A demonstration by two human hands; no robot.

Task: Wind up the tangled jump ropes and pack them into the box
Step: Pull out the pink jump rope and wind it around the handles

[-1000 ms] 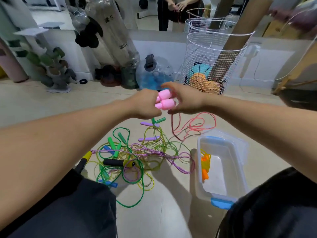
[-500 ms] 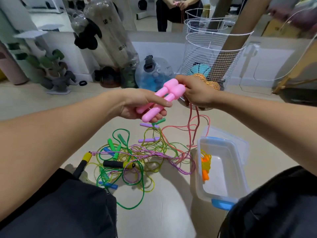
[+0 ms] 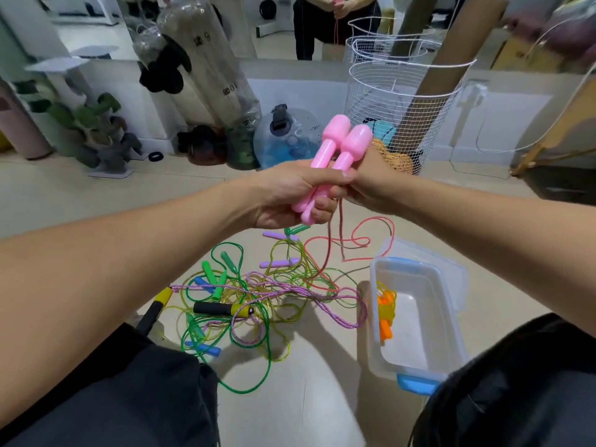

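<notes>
Two pink handles (image 3: 335,150) gripped by left hand (image 3: 290,196); one box (image 3: 419,366).

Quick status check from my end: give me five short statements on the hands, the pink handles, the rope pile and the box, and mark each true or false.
1. The left hand grips both pink handles. True.
2. The pink handles' red cord is fully wound. False: it trails loose on the floor.
3. The box holds an orange rope. True.
4. The box's lid is snapped shut. False: the box is open.
5. The black-and-yellow handle sits in the box. False: it lies in the tangled pile on the floor.
</notes>
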